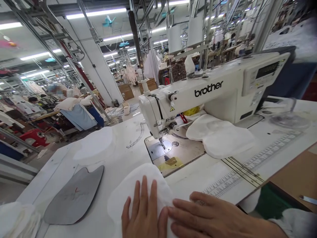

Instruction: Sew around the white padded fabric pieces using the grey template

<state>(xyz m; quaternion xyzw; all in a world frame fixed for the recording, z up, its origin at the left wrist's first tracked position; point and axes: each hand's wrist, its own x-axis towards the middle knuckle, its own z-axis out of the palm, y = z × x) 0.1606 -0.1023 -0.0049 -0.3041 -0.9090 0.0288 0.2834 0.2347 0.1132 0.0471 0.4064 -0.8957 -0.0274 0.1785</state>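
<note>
My left hand (pixel 143 213) lies flat, fingers stretched out, on a white fabric piece (pixel 135 186) at the near edge of the sewing table (pixel 119 148). My right hand (pixel 210 216) rests flat beside it, fingers pointing left and touching the same piece and my left hand. Just beyond stands a white Brother sewing machine (pixel 210 91), its needle and presser foot (pixel 162 142) over the metal plate. A stack of white fabric pieces (pixel 219 137) sits under the machine arm.
A grey cat-head-shaped template (pixel 74 196) lies left of my hands, another white piece (pixel 95 143) beyond it, and more white fabric (pixel 17 219) at the near left corner. A printed ruler (pixel 247 167) runs along the table's right. Other workstations and a person (pixel 56 92) fill the left background.
</note>
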